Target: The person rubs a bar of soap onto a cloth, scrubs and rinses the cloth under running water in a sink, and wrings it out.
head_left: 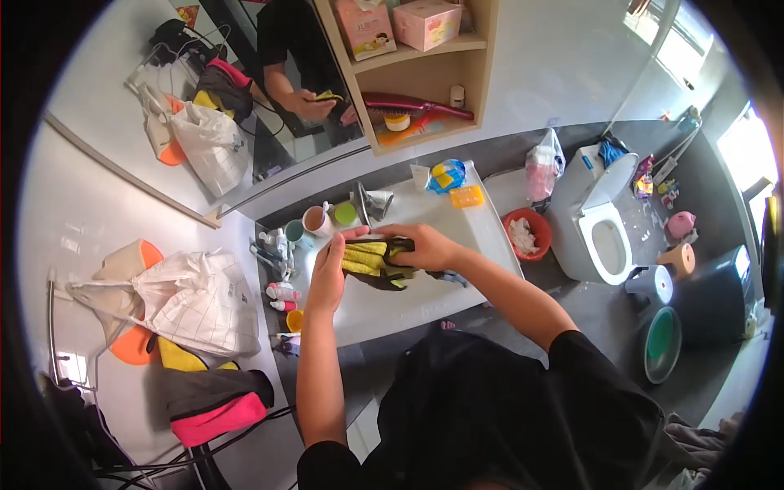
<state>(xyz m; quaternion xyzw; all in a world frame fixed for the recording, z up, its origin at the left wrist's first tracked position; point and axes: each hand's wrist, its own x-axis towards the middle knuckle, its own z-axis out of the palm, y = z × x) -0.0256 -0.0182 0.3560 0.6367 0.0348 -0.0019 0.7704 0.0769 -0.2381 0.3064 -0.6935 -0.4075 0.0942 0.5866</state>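
A yellow and dark grey cloth (365, 258) is bunched between my two hands above the white sink (441, 286). On its left side my left hand (330, 269) is closed on it, thumb along the upper edge. From the right, my right hand (420, 247) grips it with bent fingers; part of the cloth hangs below. Just beyond the hands stands the metal faucet (360, 202), with a green cup (345, 214) and a pinkish cup (317, 220) to its left.
Bottles and tubes (282, 291) line the counter's left side. An orange soap box (466, 197) sits on the sink's far rim. Right of it are a red bin (527, 234) and a toilet (606, 237). A white bag (200, 302) hangs on the left wall; a shelf (425, 65) is above.
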